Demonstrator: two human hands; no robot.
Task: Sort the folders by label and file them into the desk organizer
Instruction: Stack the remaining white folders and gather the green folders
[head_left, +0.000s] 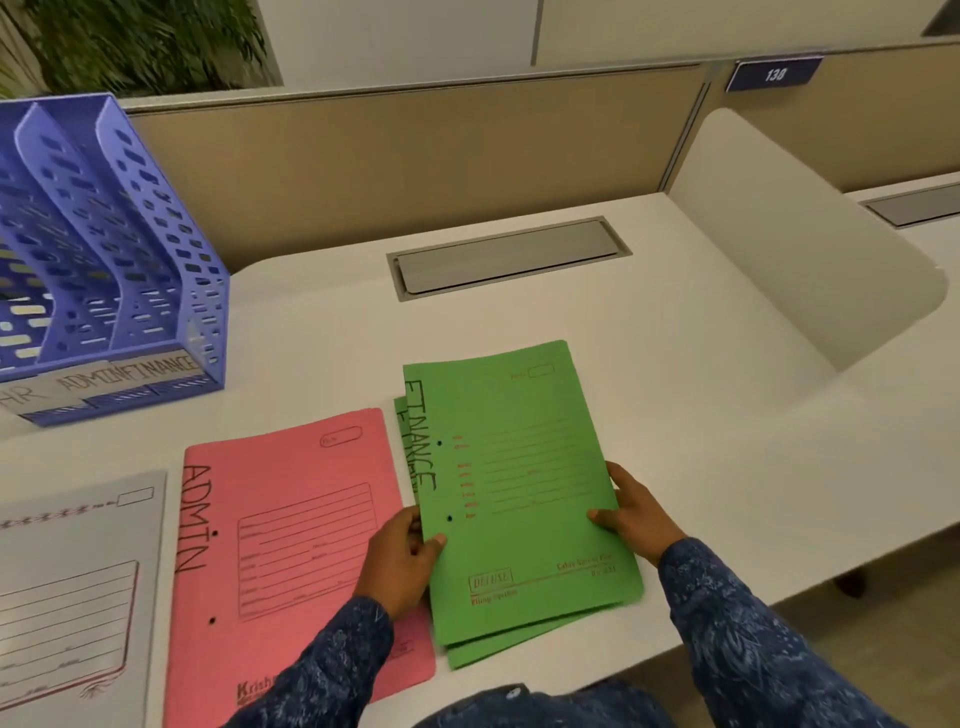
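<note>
Both hands hold the green FINANCE folders, ready to file them.

The left hand (402, 558) pinches the left edge of the green folders (519, 493), thumb on top. The right hand (631, 512) pinches the right edge the same way, likely to keep the stack together. The stack lies on the white surface (675, 364), just right of the pink ADMIN folder (291, 545). A grey folder (72, 587) lies left of the pink one. The piles look sorted by label. The blue organizer (109, 249) stands behind and left of the pink folder. It has labels reading HR, ADMIN and FINANCE. The green stack probably goes in the FINANCE slot.
</note>
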